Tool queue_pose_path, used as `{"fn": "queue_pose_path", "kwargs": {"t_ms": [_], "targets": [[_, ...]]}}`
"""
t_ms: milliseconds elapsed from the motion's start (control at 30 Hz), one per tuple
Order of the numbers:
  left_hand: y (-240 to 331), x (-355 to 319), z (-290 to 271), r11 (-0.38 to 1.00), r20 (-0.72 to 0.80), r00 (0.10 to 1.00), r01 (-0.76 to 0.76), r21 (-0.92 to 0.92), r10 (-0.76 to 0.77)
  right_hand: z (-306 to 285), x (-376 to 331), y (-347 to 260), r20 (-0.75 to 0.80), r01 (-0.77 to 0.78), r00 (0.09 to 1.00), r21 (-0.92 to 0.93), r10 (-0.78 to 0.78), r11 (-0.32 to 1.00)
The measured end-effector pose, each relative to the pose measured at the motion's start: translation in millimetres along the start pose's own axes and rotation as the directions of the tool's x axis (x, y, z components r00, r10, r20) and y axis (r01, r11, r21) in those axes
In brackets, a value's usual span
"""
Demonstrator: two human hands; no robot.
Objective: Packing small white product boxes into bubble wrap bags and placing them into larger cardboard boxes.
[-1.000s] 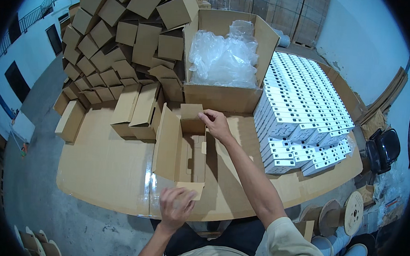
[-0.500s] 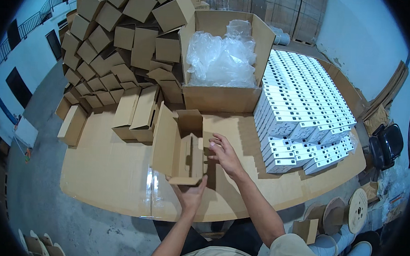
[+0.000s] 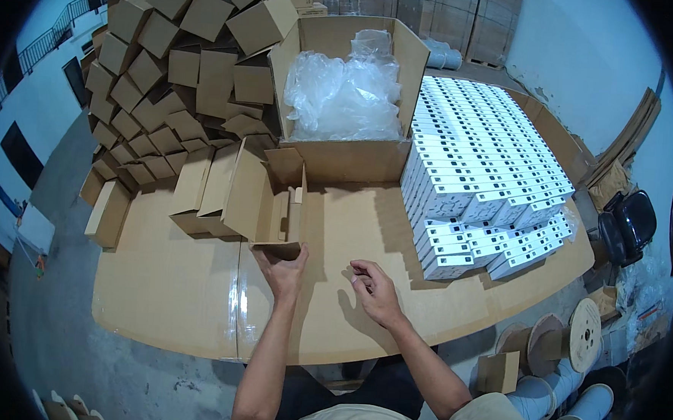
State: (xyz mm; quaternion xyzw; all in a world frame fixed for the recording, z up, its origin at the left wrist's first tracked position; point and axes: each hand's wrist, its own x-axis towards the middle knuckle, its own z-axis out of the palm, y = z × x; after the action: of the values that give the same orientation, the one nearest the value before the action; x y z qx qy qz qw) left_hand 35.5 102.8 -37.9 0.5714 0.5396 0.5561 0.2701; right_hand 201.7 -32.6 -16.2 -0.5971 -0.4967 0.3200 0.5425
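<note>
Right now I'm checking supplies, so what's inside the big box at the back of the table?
The big box holds a crumpled heap of clear plastic. The heap covers the box's floor, so whether anything lies beneath it cannot be seen.

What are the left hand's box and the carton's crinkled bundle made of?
The box seems matte brown cardboard, given its stiff, folded flaps. The crinkled bundle is probably plastic film: thin, glossy and translucent with bright creases.

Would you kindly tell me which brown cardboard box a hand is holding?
The open carton by the near left corner of the large box of clear plastic: the left hand holds its near end, and no hand touches the others.
</note>
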Motion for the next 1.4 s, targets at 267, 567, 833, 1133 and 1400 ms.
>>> {"fn": "queue_pose_path", "kwargs": {"t_ms": [267,567,833,1133,1400], "targets": [[20.0,-9.3,-13.9,0.986,0.046,0.997,-0.072,0.154,0.065,-0.9,0.1,2.1,-0.009,0.016,1.000,-0.033,-0.016,0.999],[47.8,-83.9,-59.8,0.944,0.370,0.918,-0.237,0.231,0.140,1.3,-5.4,-10.5,-0.018,0.017,1.000,-0.077,-0.018,0.997],[65.6,-81.4,-50.8,0.801,0.669,0.678,-0.562,0.207,0.303,-44.6,-0.1,-52.9,0.060,0.356,0.924,-0.488,-0.377,0.797],[70.7,-65.1,-19.0,0.842,0.767,0.573,-0.533,0.080,0.290,-175.2,-41.1,-81.4,-0.184,0.211,0.860,-0.720,-0.475,0.661],[61.4,-54.4,11.2,0.858,0.773,0.559,-0.512,0.036,0.301,-314.7,-93.1,-24.1,-0.504,-0.179,0.754,-0.775,-0.421,0.606]]}}
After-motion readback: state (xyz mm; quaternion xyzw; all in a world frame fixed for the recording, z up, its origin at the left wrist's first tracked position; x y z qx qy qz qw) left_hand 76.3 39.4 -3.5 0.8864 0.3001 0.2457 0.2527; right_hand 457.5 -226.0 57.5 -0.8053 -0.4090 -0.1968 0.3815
